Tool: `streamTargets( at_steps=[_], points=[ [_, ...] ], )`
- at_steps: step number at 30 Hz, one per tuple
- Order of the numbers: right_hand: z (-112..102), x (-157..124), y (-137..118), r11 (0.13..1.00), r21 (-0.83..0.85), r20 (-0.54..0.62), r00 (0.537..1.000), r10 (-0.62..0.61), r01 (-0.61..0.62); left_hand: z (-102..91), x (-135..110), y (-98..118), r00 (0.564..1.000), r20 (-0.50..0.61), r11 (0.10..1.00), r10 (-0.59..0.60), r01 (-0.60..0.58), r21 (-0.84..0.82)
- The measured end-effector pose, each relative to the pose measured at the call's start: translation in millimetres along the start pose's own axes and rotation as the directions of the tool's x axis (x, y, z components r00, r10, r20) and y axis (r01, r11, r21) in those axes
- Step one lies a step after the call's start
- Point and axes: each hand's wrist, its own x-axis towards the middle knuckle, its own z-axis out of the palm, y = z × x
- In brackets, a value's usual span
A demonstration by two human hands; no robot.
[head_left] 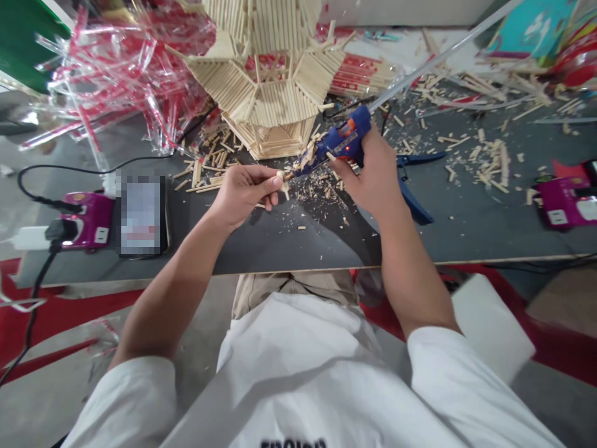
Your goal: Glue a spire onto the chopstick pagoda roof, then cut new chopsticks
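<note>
My right hand (375, 177) is closed round a blue hot-glue gun (342, 142), a clear glue stick (443, 57) running out of its back. The gun's nozzle points left and touches a short wooden stick piece (282, 182) pinched in my left hand (245, 191). Both hands hover over the dark grey table (298, 246), just in front of a tiered pagoda-like model (268, 74) built of pale wooden sticks.
Wood offcuts (489, 158) and chips litter the table. Blue-handled cutters (413, 186) lie right of my right hand. A phone (141, 214) and a purple power strip (86, 221) sit at the left, another purple strip (566, 202) at the right. Red-and-clear wrappers (116, 74) pile at back left.
</note>
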Motion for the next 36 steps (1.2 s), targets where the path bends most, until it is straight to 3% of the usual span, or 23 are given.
streamTargets(
  at_steps=[21,26,36],
  points=[
    [2.4,1.5,-11.9,0.998,-0.021,-0.010,0.998,0.067,-0.067,-1.4,2.7,-4.2,0.998,-0.061,0.999,0.030,-0.027,0.044],
    [4.3,1.5,-7.0,0.998,-0.016,-0.025,0.997,0.067,-0.067,-0.4,2.2,-3.8,0.999,-0.025,0.999,0.038,-0.037,0.037],
    [2.0,-0.6,-8.5,0.997,-0.079,-0.049,0.999,0.013,-0.017,-0.1,3.6,-1.5,0.996,-0.090,1.000,0.003,-0.003,0.000]
  ],
)
